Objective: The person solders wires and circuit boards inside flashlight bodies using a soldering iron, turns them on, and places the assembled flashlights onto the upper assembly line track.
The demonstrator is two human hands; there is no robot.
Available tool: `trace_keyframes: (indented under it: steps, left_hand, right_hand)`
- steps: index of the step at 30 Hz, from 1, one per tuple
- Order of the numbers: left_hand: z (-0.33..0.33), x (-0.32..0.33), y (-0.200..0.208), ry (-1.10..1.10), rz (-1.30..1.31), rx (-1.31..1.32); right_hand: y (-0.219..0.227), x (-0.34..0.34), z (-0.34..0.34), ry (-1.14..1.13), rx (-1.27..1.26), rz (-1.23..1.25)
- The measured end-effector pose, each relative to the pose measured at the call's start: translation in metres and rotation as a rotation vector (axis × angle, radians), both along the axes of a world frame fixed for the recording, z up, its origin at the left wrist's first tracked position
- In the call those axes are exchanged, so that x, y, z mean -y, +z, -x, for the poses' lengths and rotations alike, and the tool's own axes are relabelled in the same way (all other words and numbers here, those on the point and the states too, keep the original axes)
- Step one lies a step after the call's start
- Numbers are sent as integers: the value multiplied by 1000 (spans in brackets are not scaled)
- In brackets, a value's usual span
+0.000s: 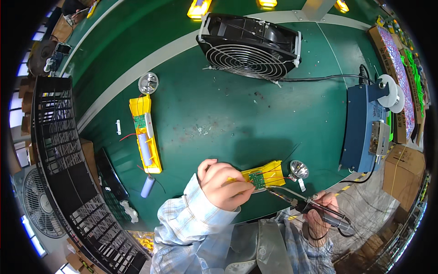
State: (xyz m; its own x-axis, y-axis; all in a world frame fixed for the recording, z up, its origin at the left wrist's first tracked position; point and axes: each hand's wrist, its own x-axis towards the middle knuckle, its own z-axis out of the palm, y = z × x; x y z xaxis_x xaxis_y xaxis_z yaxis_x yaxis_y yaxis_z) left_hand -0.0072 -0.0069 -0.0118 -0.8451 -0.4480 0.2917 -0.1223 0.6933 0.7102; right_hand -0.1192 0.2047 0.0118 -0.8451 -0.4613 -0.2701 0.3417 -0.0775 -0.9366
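Yellow flashlight housing [273, 172], seen at the near edge of the green bench [191, 109], directly in front of the person's body, with a green circuit board [257, 181] inside and thin wires running right to a round silver reflector [299, 169]. Gripped toward its left end by the left hand [226, 187], fingers curled and fingertips close beside the board; impossible to tell whether also pinching a wire. Closed in the right hand [315, 223], a dark-handled soldering iron [335, 221], tilted, with a slim metal tube alongside and its tip reaching the board's right side; too small to tell whether touching. Farther left on the bench, a second yellow housing [156, 162] with its own board, a purple cylindrical cell [145, 150] lying along it, another reflector [148, 83] just beyond its far end and another purple cell [147, 187] just beyond its near end. Toward the far side, a black fan [248, 45] with a round wire grille. At the right, a blue box unit [358, 132] with a white spool [389, 93] mounted near its far end.
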Motion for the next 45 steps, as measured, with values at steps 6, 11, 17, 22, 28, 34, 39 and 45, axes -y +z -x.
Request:
trace_keyframes:
  steps: [6, 11, 17, 22, 28, 34, 39, 45]
  left_hand:
    - [-2, 0, -1, 16, 0, 67]
    - [0, -1, 0, 19, 30, 80]
    - [1, -4, 2, 34, 78, 100]
    - [3, -4, 1, 54, 85, 91]
    - [3, -4, 0, 58, 82, 96]
    - [4, -6, 2, 74, 89, 107]
    - [4, -5, 2, 75, 88, 108]
    - [4, -5, 2, 67, 77, 110]
  right_hand:
    - [-5, 6, 2, 88, -234, -215]
    - [-5, 1, 4, 182, -327, -298]
    - [-11, 3, 4, 228, -471, -279]
    - [-11, -3, 1, 200, -334, -363]
    - [-11, 1, 0, 179, -283, -307]
    - [-9, 4, -2, 95, -209, -229]
    - [-12, 1, -2, 44, -190, -122]
    - [-6, 3, 3, 221, -288, -205]
